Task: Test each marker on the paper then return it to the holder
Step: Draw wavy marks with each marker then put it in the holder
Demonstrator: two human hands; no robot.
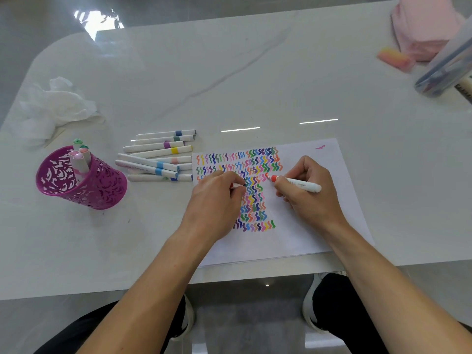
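Right hand (pixel 310 200) tight around red marker (pixel 301 186), tip on paper (pixel 306 241); left hand (pixel 217 203) nearby, closed around cap (pixel 234 185).

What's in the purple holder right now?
A few capped markers, pink and green ends up, inside the holder. Its wall hides their lower parts and the bottom.

Open lane for my left hand (pixel 217 200): bare tabletop (pixel 153 226) along the near edge, right across to the cup (pixel 107 185). Higher up, loose markers (pixel 158 159) lie packed just beside the paper (pixel 301 233). Crumpled tissue (pixel 51 106) sits behind the cup, and standing markers (pixel 79 159) crowd its mouth.
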